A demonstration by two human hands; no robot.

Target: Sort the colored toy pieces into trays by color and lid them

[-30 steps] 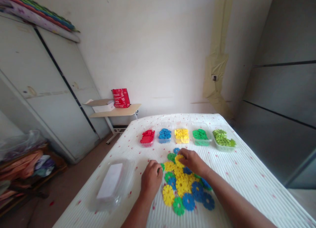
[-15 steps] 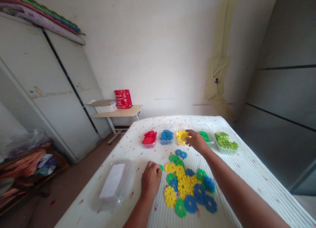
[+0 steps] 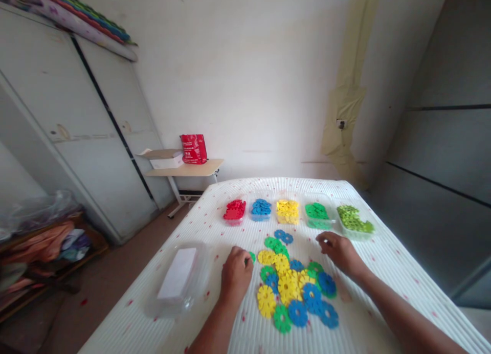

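Head view: L hand (image 3: pixel 237 269) rests on the quilted tablecloth (image 3: pixel 126 323), fingers curled in, narrow; can't tell if it grips anything. Small green disc (image 3: pixel 252 257) pokes out just beside its fingertips. R hand (image 3: pixel 341 250) is farther fwd, palm down, fingers bent, thumb close to index, narrow gap; can't tell if it has anything inside.

Loose snowflake discs (image 3: pixel 287 287) (yel., blue, grn., notched rims) lie between the hands, overlapping, spreading back twd the person btwn the forearms. Two blue discs (image 3: pixel 283 236) sit at the far end, L of R hand.

Beyond both hands, a row of clear tubs, L to R: red-piece tub (image 3: pixel 233 222), blue-disc tub (image 3: pixel 261 217), yel.-disc tub (image 3: pixel 287 221), grn.-disc tub (image 3: pixel 320 224), lime-piece tub (image 3: pixel 358 236). Last two are nearest R hand, just fwd of it, apart.

L of L hand, well clear: clear plastic container (image 3: pixel 187 303) w/ white slab (image 3: pixel 178 273).

Far fwd-left of L hand: side table (image 3: pixel 207 167) w/ red bag (image 3: pixel 194 149) and white box (image 3: pixel 166 162); cabinet (image 3: pixel 76 139) farther L.
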